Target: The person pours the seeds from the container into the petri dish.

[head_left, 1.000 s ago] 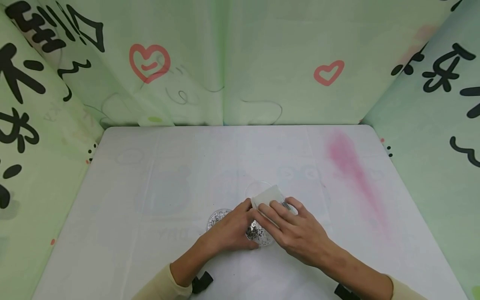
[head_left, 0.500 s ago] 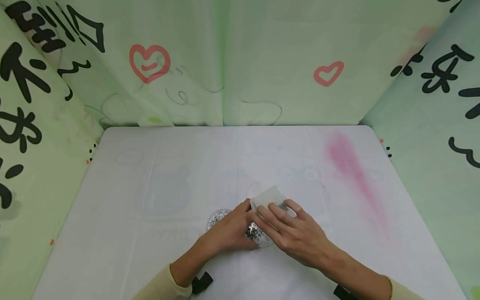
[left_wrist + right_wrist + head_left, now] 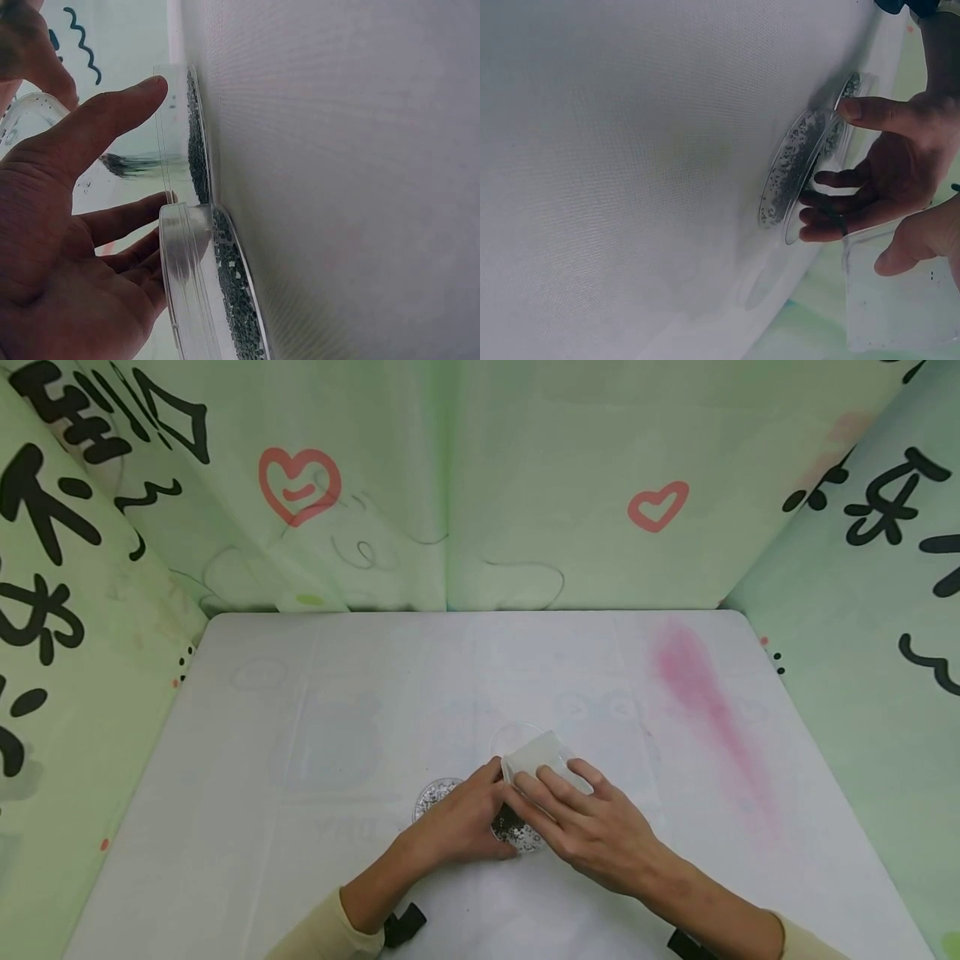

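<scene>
A clear round petri dish [image 3: 517, 835] with dark granules sits on the table, and my left hand [image 3: 465, 818] grips its sides between thumb and fingers. Above it, my right hand [image 3: 592, 818] holds a clear square plastic container [image 3: 536, 752], tipped toward the dish. In the left wrist view, a stream of dark granules [image 3: 139, 165] runs from the container into the dish. Just left of it lies a second petri dish [image 3: 433, 795], also bearing dark granules and partly covered by my left hand in the head view.
Behind the container, a clear round lid [image 3: 517, 723] lies on the white table [image 3: 337, 693]. A pink smear [image 3: 705, 693] marks the cloth at the right. Green printed curtains [image 3: 487, 485] stand along the back and both sides.
The dark patch in the container has gone from the head view, and the visible part of the dish looks darker. My right fingers have shifted slightly; my left hand has stayed in place.
</scene>
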### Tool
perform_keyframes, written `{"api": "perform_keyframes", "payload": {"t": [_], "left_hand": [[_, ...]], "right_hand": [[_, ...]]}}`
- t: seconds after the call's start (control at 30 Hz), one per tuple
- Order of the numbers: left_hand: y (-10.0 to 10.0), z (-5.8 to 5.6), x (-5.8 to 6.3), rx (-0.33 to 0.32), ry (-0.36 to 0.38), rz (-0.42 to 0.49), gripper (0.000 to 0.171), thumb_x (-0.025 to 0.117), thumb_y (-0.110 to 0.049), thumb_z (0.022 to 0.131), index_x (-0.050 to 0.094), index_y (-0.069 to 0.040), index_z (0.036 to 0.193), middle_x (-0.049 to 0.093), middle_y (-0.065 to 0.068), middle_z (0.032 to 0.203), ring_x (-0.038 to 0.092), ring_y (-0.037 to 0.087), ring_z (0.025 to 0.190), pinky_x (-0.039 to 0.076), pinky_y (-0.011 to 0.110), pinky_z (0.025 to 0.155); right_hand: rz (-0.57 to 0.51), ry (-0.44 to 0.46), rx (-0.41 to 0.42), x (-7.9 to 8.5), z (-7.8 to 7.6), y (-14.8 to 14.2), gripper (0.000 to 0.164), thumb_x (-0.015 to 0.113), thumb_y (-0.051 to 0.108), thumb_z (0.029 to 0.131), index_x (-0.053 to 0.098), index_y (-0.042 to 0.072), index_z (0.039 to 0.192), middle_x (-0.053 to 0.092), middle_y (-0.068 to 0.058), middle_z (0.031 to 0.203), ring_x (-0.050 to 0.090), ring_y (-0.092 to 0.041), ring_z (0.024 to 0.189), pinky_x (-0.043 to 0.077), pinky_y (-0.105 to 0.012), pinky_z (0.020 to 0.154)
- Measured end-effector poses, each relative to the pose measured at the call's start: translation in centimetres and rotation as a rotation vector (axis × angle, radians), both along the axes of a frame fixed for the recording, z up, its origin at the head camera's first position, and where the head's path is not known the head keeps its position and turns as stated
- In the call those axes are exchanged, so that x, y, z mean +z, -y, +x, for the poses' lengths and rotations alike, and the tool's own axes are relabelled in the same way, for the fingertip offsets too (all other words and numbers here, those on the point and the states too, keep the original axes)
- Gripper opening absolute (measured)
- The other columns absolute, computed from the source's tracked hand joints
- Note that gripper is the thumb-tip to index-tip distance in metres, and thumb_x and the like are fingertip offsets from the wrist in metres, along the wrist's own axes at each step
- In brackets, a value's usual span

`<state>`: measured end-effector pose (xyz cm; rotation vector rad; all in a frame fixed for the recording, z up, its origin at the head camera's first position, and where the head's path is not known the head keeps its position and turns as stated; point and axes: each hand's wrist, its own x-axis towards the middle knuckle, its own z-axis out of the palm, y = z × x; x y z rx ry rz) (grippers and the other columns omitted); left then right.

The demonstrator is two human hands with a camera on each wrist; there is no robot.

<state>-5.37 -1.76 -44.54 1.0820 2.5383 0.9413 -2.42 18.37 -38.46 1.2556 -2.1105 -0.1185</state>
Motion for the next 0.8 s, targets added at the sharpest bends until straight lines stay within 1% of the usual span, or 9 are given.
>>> {"api": "perform_keyframes", "payload": {"t": [0.2, 0.37, 0.47, 0.63, 0.73, 0.8], "left_hand": [[0.1, 0.0, 0.0, -0.003, -0.012, 0.003, 0.079, 0.089, -0.029, 0.062, 0.052, -0.016, 0.131, 0.047, 0.0, 0.123, 0.049, 0.012, 0.109, 0.045, 0.027, 0.094], [0.1, 0.0, 0.0, -0.005, -0.019, 0.002, 0.083, 0.089, -0.029, 0.062, 0.05, -0.014, 0.133, 0.047, 0.001, 0.124, 0.049, 0.012, 0.109, 0.046, 0.027, 0.094], [0.1, 0.0, 0.1, 0.0, -0.019, -0.007, 0.084, 0.089, -0.03, 0.062, 0.049, -0.014, 0.134, 0.048, 0.001, 0.123, 0.049, 0.012, 0.108, 0.046, 0.027, 0.093], [0.0, 0.0, 0.1, 0.006, -0.028, -0.044, 0.077, 0.088, -0.032, 0.063, 0.051, -0.013, 0.127, 0.048, 0.0, 0.112, 0.051, 0.01, 0.1, 0.048, 0.023, 0.086], [-0.1, -0.1, 0.1, 0.012, -0.027, -0.062, 0.078, 0.088, -0.033, 0.063, 0.052, -0.012, 0.128, 0.047, 0.0, 0.11, 0.052, 0.009, 0.098, 0.048, 0.021, 0.085], [-0.1, -0.1, 0.1, 0.016, -0.022, -0.064, 0.084, 0.088, -0.032, 0.063, 0.05, -0.012, 0.134, 0.047, 0.0, 0.113, 0.053, 0.009, 0.101, 0.048, 0.021, 0.087]], "right_hand": [[0.002, -0.014, 0.007, 0.2, -0.1, 0.1, 0.041, 0.035, 0.0, 0.097, 0.061, 0.013, 0.127, 0.061, -0.004, 0.12, 0.055, -0.02, 0.104, 0.043, -0.043, 0.089], [0.003, 0.001, 0.005, -0.2, -0.1, 0.0, 0.041, 0.035, 0.001, 0.098, 0.06, 0.013, 0.128, 0.06, -0.005, 0.121, 0.055, -0.021, 0.106, 0.043, -0.044, 0.089], [0.001, 0.049, -0.003, -0.5, -0.2, -0.2, 0.043, 0.036, 0.002, 0.095, 0.059, 0.013, 0.13, 0.059, -0.005, 0.123, 0.054, -0.022, 0.106, 0.041, -0.046, 0.09], [-0.019, 0.164, -0.036, -0.7, -0.5, -0.6, 0.053, 0.04, 0.003, 0.084, 0.055, 0.011, 0.134, 0.058, -0.006, 0.125, 0.052, -0.025, 0.109, 0.039, -0.049, 0.093], [-0.054, 0.18, -0.048, -0.6, -0.8, -0.8, 0.053, 0.039, 0.003, 0.083, 0.056, 0.011, 0.133, 0.059, -0.007, 0.123, 0.052, -0.027, 0.109, 0.038, -0.05, 0.092], [-0.078, 0.186, -0.056, -0.6, -1.1, -0.9, 0.053, 0.038, 0.003, 0.084, 0.057, 0.011, 0.132, 0.059, -0.007, 0.122, 0.053, -0.028, 0.108, 0.038, -0.052, 0.091]]}}
